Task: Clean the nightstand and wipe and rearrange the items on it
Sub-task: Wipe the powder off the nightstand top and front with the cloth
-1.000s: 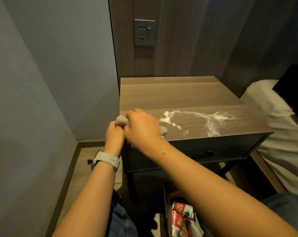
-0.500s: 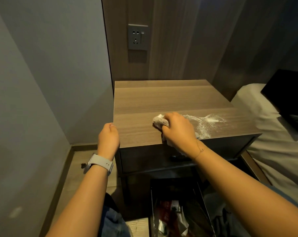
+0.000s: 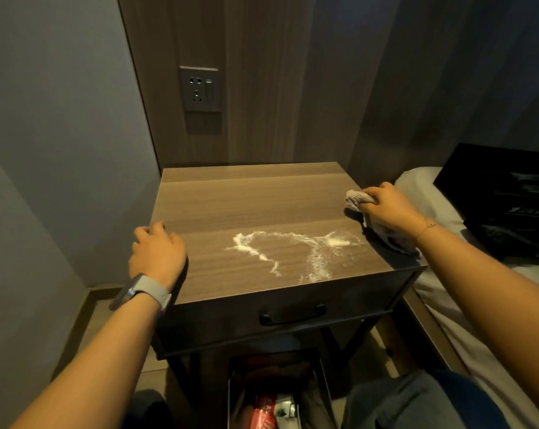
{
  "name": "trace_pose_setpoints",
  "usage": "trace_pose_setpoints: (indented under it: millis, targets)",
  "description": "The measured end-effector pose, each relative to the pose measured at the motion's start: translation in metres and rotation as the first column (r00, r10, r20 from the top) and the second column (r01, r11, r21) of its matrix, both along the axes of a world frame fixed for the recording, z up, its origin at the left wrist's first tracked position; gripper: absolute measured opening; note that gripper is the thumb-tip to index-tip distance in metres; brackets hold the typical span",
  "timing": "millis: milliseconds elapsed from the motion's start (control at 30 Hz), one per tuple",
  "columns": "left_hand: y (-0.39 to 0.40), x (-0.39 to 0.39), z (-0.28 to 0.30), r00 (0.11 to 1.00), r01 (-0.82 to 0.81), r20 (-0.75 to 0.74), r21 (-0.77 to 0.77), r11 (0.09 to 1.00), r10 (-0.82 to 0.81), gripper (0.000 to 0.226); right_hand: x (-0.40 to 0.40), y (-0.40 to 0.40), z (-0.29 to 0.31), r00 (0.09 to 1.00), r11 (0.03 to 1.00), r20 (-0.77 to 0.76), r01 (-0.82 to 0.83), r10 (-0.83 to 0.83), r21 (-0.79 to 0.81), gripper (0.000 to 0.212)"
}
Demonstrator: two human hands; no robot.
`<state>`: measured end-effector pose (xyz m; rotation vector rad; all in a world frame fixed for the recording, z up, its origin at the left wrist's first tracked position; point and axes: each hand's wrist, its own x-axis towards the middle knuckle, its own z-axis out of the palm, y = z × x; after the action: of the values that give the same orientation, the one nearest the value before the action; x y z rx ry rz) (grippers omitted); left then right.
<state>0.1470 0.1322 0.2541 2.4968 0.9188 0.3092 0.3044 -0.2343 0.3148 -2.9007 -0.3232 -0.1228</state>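
Head view: right hand grips a crumpled grey cloth at the brown wooden nightstand's right edge; left hand, fingers loosely curled, steadies the left edge. A hasty sweep could push the white powder onto the floor.

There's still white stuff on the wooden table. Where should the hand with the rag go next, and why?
Probably the right hand should sweep its crumpled grey rag toward the near front, across the white powder spill. The rag sits at the brown wooden nightstand top's right edge, behind the powder, which lies unwiped. The left hand rests on the left edge, steadying it.
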Motion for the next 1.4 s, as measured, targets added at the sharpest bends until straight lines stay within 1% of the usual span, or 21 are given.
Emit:
trace_pose_setpoints:
  millis: [67,133,200,267,333,400,467,533,600,700,800,867,967,1033,1067,1133,1167,1200,1267,1300,1400]
  targets:
    - [0.0,0.004,-0.001,1.0,-0.019,-0.021,0.026,0.999,0.02,0.045,0.014,-0.012,-0.019,0.997,0.998,-0.064,0.049,-0.052,-0.038,0.035]
    - [-0.001,0.007,-0.001,0.999,-0.02,-0.049,0.066,0.998,0.023,0.045,0.011,-0.008,-0.036,0.997,0.997,0.006,0.071,-0.071,-0.017,0.03]
    - [-0.003,0.008,-0.002,0.997,-0.017,-0.07,0.099,0.995,0.024,0.044,-0.003,0.005,-0.043,0.995,0.999,0.093,0.046,-0.046,0.005,0.026]
    - [-0.003,0.01,-0.002,0.996,-0.023,-0.082,0.113,0.993,0.033,0.044,-0.026,0.024,-0.047,0.992,0.998,0.123,-0.046,0.039,0.052,0.025]
    - [-0.005,0.009,-0.001,0.996,-0.022,-0.081,0.115,0.993,0.032,0.044,-0.05,0.045,-0.049,0.982,0.979,0.105,-0.167,0.155,0.113,0.025]
    - [-0.006,0.006,0.001,0.997,-0.021,-0.073,0.103,0.994,0.029,0.044,-0.065,0.06,-0.045,0.967,0.95,0.055,-0.255,0.25,0.181,0.024]
    - [-0.008,0.003,0.003,0.998,-0.013,-0.063,0.089,0.996,0.019,0.043,-0.065,0.055,-0.032,0.959,0.916,-0.009,-0.269,0.284,0.296,0.021]
    - [-0.008,0.002,0.002,0.999,0.025,-0.035,0.123,0.992,-0.021,0.042,-0.053,0.035,-0.018,0.979,0.913,0.027,-0.2,0.204,0.357,0.018]
    - [-0.008,0.002,0.001,0.996,0.089,-0.008,0.174,0.981,-0.089,0.04,-0.035,0.003,-0.013,0.995,0.941,0.095,-0.069,0.039,0.332,0.016]
    - [-0.008,0.003,-0.001,0.983,0.175,0.018,0.228,0.958,-0.184,0.041,-0.026,-0.033,-0.032,0.986,0.972,0.084,0.122,-0.141,0.199,0.02]
    - [-0.009,0.006,-0.002,0.973,0.218,0.023,0.263,0.94,-0.232,0.04,-0.042,-0.025,-0.053,0.942,0.959,0.181,0.272,-0.282,0.079,0.027]
    - [-0.01,0.007,-0.001,0.974,0.213,0.019,0.25,0.945,-0.225,0.039,-0.065,0.003,-0.054,0.943,0.967,0.214,0.248,-0.256,0.063,0.027]
    - [-0.011,0.007,0.0,0.975,0.214,0.01,0.251,0.944,-0.223,0.039,-0.1,0.048,-0.054,0.972,0.987,0.186,0.122,-0.14,0.101,0.025]
    - [-0.01,0.005,0.001,0.974,0.219,-0.001,0.247,0.944,-0.226,0.04,-0.114,0.068,-0.052,0.987,0.986,0.149,0.035,-0.059,0.161,0.023]
    - [-0.01,0.005,0.001,0.973,0.225,-0.004,0.243,0.943,-0.231,0.04,-0.115,0.071,-0.049,0.995,0.969,0.102,-0.007,-0.019,0.246,0.021]
    - [-0.009,0.004,0.001,0.97,0.238,-0.004,0.238,0.942,-0.244,0.04,-0.109,0.066,-0.034,0.997,0.868,-0.049,-0.022,0.053,0.497,0.021]
    - [-0.009,0.004,0.0,0.969,0.241,-0.004,0.235,0.942,-0.247,0.041,-0.1,0.058,-0.025,0.996,0.821,-0.067,-0.013,0.062,0.57,0.023]
    - [-0.008,0.005,0.0,0.969,0.241,-0.004,0.233,0.942,-0.247,0.041,-0.088,0.048,-0.017,0.999,0.808,-0.025,-0.015,0.037,0.59,0.023]
    - [-0.006,0.007,-0.003,0.967,0.247,0.006,0.237,0.94,-0.255,0.04,-0.053,0.025,-0.006,0.997,0.834,0.067,-0.013,-0.029,0.552,0.025]
    - [-0.004,0.008,-0.005,0.963,0.256,0.021,0.237,0.937,-0.269,0.04,-0.033,0.014,-0.004,0.995,0.866,0.088,0.004,-0.056,0.5,0.026]
    - [-0.001,0.011,-0.008,0.953,0.278,0.069,0.194,0.941,-0.296,0.04,0.03,-0.012,-0.018,0.989,0.946,0.046,0.118,-0.138,0.302,0.021]
